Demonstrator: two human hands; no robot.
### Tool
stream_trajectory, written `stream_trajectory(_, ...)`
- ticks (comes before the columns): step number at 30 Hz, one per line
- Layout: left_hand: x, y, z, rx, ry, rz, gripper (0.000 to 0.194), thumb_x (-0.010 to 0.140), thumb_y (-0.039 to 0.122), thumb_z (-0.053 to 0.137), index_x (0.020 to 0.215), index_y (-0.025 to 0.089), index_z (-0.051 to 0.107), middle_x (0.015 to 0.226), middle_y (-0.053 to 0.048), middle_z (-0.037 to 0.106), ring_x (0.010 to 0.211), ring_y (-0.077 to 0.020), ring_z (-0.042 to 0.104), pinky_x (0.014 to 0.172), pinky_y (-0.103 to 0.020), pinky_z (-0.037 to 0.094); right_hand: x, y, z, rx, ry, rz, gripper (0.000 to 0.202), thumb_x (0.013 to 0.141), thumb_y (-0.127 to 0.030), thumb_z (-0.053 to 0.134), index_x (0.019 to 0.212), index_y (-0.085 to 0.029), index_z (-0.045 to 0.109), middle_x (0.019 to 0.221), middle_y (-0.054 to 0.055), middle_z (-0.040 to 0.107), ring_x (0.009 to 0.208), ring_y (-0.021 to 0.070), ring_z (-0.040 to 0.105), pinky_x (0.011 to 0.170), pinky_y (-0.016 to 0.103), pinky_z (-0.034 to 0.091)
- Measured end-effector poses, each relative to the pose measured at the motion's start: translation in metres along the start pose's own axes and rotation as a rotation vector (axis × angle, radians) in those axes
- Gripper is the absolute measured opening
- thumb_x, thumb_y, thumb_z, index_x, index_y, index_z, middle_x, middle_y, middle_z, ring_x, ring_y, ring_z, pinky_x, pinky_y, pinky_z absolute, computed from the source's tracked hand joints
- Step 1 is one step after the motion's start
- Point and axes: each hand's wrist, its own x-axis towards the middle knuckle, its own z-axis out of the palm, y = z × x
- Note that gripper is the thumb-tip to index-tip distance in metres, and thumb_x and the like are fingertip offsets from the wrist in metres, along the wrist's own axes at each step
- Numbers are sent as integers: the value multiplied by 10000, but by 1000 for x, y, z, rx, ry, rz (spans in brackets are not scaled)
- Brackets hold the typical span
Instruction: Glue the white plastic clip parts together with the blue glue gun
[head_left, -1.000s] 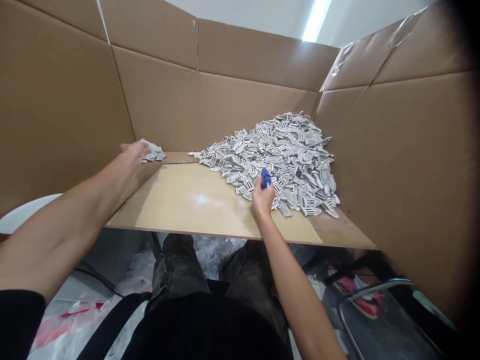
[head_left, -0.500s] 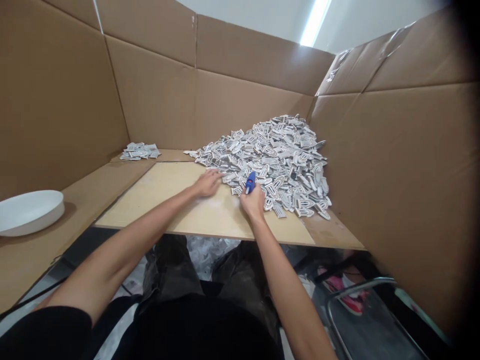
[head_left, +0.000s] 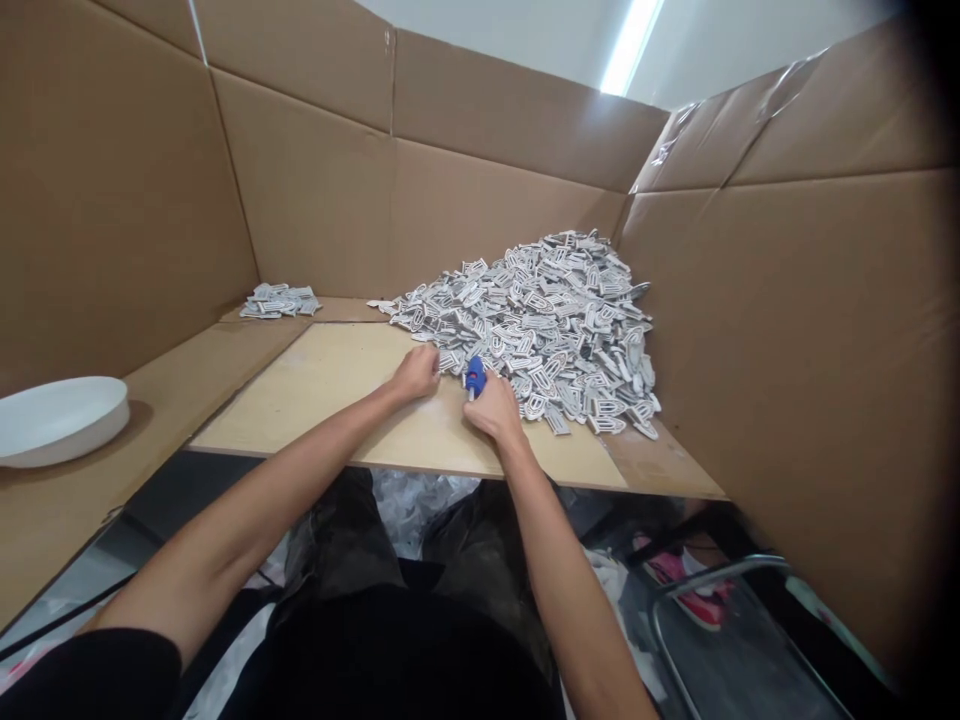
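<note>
Moved blue tool (head_left: 476, 376) left, grasped in right hand (head_left: 496, 406); curled left hand (head_left: 418, 372) beside pile of grey pieces (head_left: 547, 310), can't tell if holding any; probably picking, next needing steady grip.

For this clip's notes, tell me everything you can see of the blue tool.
The blue tool is small, with a rounded blue body that looks like plastic, a small reddish mark on it and a narrow pale part at its lower end, which points toward the wearer. The right hand grips it, hiding part of it. It is at the pile's near left edge, apart from the left hand. Whether it touches any piece is unclear.
</note>
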Motion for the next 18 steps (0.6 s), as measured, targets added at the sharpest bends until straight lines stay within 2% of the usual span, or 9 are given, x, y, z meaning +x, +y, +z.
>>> stream_trajectory(2, -6, 0, -4, -156, 109, -65, 269, 660, 120, 801, 881, 206, 672, 857, -70, 684, 952, -294, 644, 886, -365, 489, 0, 0, 0, 6, -31, 7, 270, 640, -173, 641, 900, -242, 616, 777, 80, 671, 798, 294, 658, 690, 334, 466)
stream_trajectory(4, -9, 5, -7, -382, 188, -188, 425, 618, 133, 848, 998, 209, 675, 789, -23, 657, 856, -254, 648, 808, -332, 492, 2, 0, -1, 49, -66, 33, 227, 660, -165, 622, 872, -244, 613, 773, 69, 679, 781, 285, 655, 709, 336, 470)
stream_trajectory(6, -12, 13, -8, -628, 178, -348, 495, 619, 129, 845, 1070, 205, 657, 739, 0, 647, 734, -215, 646, 722, -307, 485, 3, 1, -4, 139, -56, 60, 176, 694, -177, 610, 858, -242, 611, 787, 58, 695, 773, 272, 656, 743, 341, 479)
stream_trajectory(8, -14, 22, -9, -855, 82, -450, 440, 651, 111, 794, 1056, 187, 640, 739, -14, 669, 661, -189, 650, 678, -301, 495, 4, 2, -6, 281, 13, 97, 121, 726, -210, 615, 844, -240, 608, 799, 46, 706, 768, 253, 656, 773, 344, 489)
stream_trajectory(11, -19, 35, -8, -1106, -92, -393, 289, 677, 79, 724, 936, 158, 624, 787, -60, 702, 691, -188, 695, 690, -312, 544, 7, 2, -7, 548, 144, 178, 112, 729, -270, 664, 817, -233, 605, 795, 19, 708, 740, 213, 651, 786, 337, 503)
stream_trajectory(13, -23, 40, -5, -1177, -169, -323, 244, 694, 71, 722, 908, 146, 629, 795, -75, 707, 707, -186, 702, 672, -303, 549, 9, 1, -7, 716, 207, 205, 163, 710, -307, 707, 801, -229, 596, 791, 6, 701, 733, 193, 648, 790, 333, 514)
stream_trajectory(16, -28, 42, 0, -1200, -216, -298, 226, 739, 94, 757, 931, 136, 646, 791, -86, 708, 685, -173, 681, 607, -279, 509, 13, 1, -7, 862, 247, 198, 238, 686, -352, 748, 776, -230, 564, 806, 14, 700, 762, 183, 645, 814, 335, 532)
stream_trajectory(18, -29, 42, 3, -1218, -219, -296, 222, 762, 126, 784, 935, 139, 646, 799, -84, 705, 683, -168, 675, 591, -273, 488, 14, 2, -6, 875, 221, 212, 272, 693, -392, 758, 775, -232, 554, 814, 24, 701, 764, 182, 638, 803, 338, 540)
